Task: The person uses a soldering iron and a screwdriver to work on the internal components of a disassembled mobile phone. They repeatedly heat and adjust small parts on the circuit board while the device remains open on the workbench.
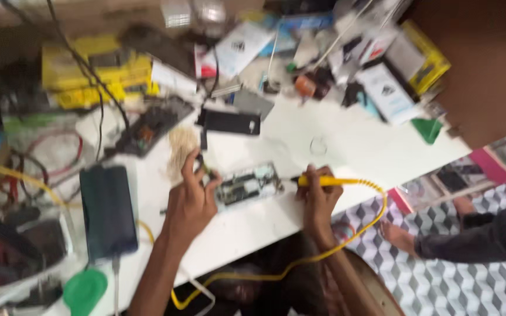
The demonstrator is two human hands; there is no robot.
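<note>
An opened phone with its circuit board showing (248,185) lies on the white table (346,146). My left hand (190,199) rests at the phone's left end, fingers pinched on a small dark tool or part; blur hides what it is. My right hand (318,196) grips a yellow-handled tool (329,181) whose dark tip points at the phone's right end. A yellow coiled cord (376,219) runs from the handle, down off the table edge and under my arms.
A dark smartphone (108,212) lies left of my left hand, a green round lid (84,289) below it. Black phone parts (229,122), yellow boxes (95,73), cables and packets crowd the back. Another person's bare foot (398,237) and dark sleeve (481,234) are right, on patterned floor.
</note>
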